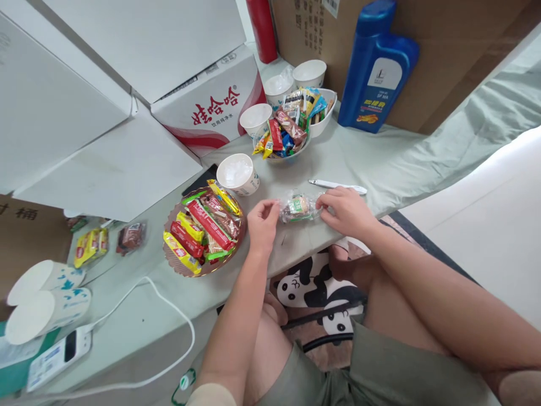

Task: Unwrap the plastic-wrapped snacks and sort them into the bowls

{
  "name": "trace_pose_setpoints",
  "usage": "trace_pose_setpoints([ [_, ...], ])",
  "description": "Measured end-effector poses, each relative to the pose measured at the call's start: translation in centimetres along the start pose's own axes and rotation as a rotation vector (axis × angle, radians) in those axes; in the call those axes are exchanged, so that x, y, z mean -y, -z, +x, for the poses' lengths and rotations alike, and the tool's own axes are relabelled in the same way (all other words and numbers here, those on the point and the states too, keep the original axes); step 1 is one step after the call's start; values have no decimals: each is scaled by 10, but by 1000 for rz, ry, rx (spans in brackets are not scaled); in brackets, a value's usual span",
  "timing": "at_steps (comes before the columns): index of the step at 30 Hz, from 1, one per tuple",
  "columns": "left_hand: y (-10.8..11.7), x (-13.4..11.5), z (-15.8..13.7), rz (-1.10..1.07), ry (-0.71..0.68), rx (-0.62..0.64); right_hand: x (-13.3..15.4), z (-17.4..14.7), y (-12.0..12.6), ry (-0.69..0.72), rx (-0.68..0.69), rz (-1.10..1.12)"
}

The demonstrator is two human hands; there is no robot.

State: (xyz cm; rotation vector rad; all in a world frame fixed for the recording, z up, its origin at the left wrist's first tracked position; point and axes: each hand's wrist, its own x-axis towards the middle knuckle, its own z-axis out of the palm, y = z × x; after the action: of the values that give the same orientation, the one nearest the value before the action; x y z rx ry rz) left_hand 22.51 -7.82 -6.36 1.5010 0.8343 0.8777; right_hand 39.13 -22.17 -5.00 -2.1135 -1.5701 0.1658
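Note:
A small snack in a clear wrapper [299, 207] lies on the grey-green table [380, 163] near its front edge. My left hand [262, 221] pinches the wrapper's left end. My right hand [345, 211] grips its right end. Both hands rest on the table. A white-handled knife or pen-like tool [338, 185] lies just behind my right hand. To the left of my left hand stands a brown plate [203, 228] heaped with wrapped snacks, mostly red and yellow.
A paper cup [237, 173] stands behind the plate. Two bowls of snacks [296, 127], more cups [308, 73], a blue bottle [374, 67] and a white carton [211, 101] stand at the back. Loose snacks [91, 247], stacked cups [42, 299], a white device and cable [59, 355] lie left.

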Motion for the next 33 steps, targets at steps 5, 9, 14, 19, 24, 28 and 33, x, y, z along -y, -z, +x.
trace_pose_setpoints([
  [5, 1, 0, -2, -138, 211, -151, -16, -5, 10, -134, -56, -38],
  [9, 4, 2, -12, 141, 71, -65, -20, -14, 19, -145, -136, -10],
  [14, 1, 2, -12, 551, -376, 23, -21, -16, 17, 19, -124, 28],
  [19, -7, 1, -3, 510, -425, -49, -18, -6, 14, -99, -215, 36],
  [24, -8, -7, -5, 451, -479, -160, 4, 10, 25, -324, -376, -25],
  [28, -12, -14, -12, 536, -648, -220, 20, 22, 29, -431, -349, 18],
  [33, -32, -17, -23, 743, -686, 301, 19, 18, 12, -270, -241, 121],
])
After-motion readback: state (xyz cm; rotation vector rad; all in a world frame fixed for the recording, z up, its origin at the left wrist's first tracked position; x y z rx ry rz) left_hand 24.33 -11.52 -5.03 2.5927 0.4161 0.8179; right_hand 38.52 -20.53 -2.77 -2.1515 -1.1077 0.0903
